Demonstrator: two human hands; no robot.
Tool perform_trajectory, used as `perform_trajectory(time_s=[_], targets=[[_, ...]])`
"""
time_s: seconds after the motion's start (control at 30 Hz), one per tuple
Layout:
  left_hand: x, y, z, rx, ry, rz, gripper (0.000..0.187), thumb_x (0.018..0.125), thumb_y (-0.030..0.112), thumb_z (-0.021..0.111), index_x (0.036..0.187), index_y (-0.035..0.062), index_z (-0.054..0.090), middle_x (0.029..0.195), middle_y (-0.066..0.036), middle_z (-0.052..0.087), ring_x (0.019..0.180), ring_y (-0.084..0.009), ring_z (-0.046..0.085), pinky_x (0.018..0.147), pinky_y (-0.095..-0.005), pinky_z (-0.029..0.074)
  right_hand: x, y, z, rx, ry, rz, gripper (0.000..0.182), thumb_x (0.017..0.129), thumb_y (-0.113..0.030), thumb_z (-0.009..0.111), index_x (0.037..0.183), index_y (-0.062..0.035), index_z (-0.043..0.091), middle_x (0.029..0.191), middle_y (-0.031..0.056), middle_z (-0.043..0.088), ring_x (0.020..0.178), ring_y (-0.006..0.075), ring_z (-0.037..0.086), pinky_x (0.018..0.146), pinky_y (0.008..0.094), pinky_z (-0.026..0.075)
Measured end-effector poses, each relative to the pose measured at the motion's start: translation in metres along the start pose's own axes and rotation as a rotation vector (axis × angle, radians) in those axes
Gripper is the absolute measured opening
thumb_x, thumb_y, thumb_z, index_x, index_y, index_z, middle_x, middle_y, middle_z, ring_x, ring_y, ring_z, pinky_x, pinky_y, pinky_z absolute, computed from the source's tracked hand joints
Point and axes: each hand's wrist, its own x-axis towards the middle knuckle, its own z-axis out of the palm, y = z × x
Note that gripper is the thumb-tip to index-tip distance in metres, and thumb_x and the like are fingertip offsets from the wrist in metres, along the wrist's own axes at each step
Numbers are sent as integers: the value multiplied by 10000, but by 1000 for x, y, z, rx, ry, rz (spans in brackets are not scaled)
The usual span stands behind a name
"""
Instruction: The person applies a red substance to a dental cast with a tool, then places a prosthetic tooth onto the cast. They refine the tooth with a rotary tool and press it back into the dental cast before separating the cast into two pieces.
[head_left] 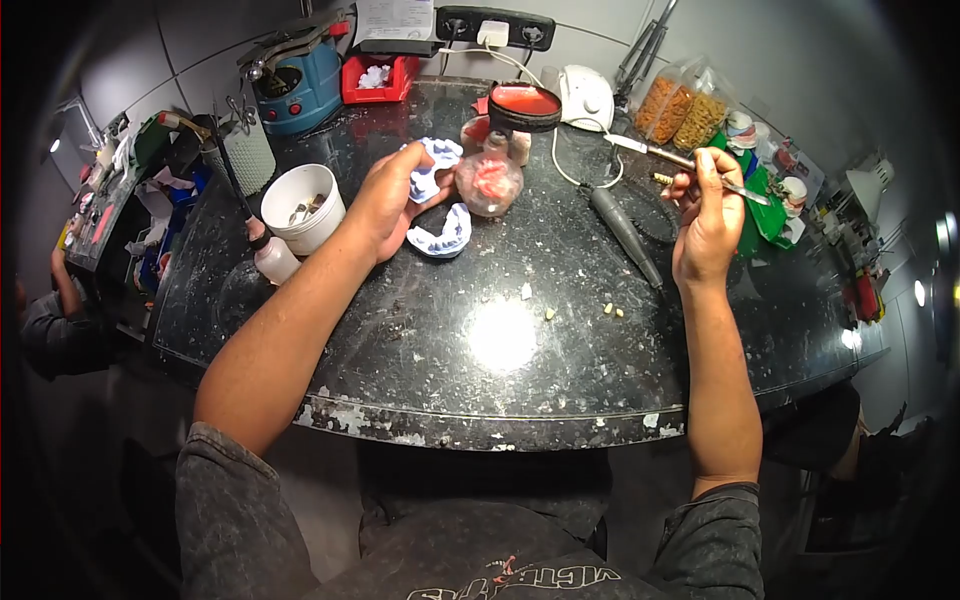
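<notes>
My left hand (390, 195) grips a pale blue-white dental cast (441, 153), whose arch faces up and away from me. A second horseshoe-shaped dental cast (442, 236) lies on the table just below that hand. Raised at the right, my right hand (708, 215) is closed around a wax knife (672, 156). Its pale blade points to the upper left, and its other metal end sticks out past my fingers. Between my hands stands a round glass vessel (489, 185) with pink material, with a dark dish of red wax (524, 100) behind it.
A white bucket (330, 222) with metal pieces and a pink bottle (273, 257) stand left. A grey handpiece (627, 238) with its cord lies right of centre. Several small yellowish pieces (608, 309) lie in front. Behind are a blue machine (294, 85) and a red bin (403, 80).
</notes>
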Motion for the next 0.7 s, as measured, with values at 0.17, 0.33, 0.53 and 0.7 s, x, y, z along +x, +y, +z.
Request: perform_trajectory(time_s=[0.17,0.33,0.53,0.7], targets=[[-1,-2,3,99,-24,-10,209,874,168,519,1007,23,589,1040,-94,633,971,-181,625,915,-343,486,17,-11,19,-31,-92,37,203,937,-128,640,1107,-24,599,887,40,636,800,94,618,743,268,556],[-9,2,10,116,-42,16,222,886,203,501,976,14,574,991,-93,624,917,-180,634,891,-322,526,34,-5,48,-75,-176,27,174,917,-145,675,1017,-7,640,839,55,658,758,113,630,679,275,552],[-20,9,12,179,-82,-19,182,898,178,505,941,6,546,1060,-118,592,1035,-226,633,980,-390,523,41,14,65,-159,-238,-36,162,922,-159,672,994,-22,626,846,42,659,776,105,628,699,255,524],[-16,6,3,199,-112,-53,248,890,178,503,1027,-18,569,1090,-138,623,1036,-227,645,981,-337,514,41,13,59,-195,-246,-49,167,923,-159,663,1008,-22,621,853,27,643,776,96,606,728,263,520]])
